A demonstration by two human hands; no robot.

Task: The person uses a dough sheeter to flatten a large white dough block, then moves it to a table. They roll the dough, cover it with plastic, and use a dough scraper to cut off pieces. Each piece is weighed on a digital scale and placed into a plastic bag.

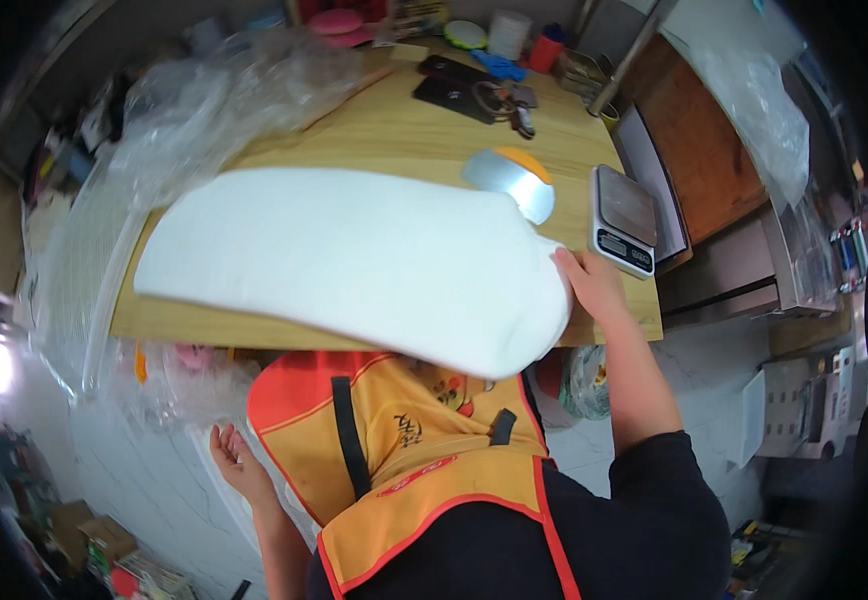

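A large, smooth white sheet (329, 247) lies across the wooden table (374, 142), its front edge reaching over the table's edge near my apron. It looks soft and folded over at the right end; I cannot tell its material. My right hand (591, 281) grips that rounded right end, thumb on top and the other fingers partly hidden. Low beside my body, off the table, my left hand (237, 461) hangs with loosely curled fingers and nothing in it. Just behind the sheet lies a metal scraper (513, 180) with an orange edge.
A digital scale (624, 217) stands near the table's right edge. Clear plastic wrapping (201, 105) is heaped along the left side. Farther back are a dark phone-like slab (453, 99), keys (522, 120), a blue glove (499, 65) and a red bottle (546, 49).
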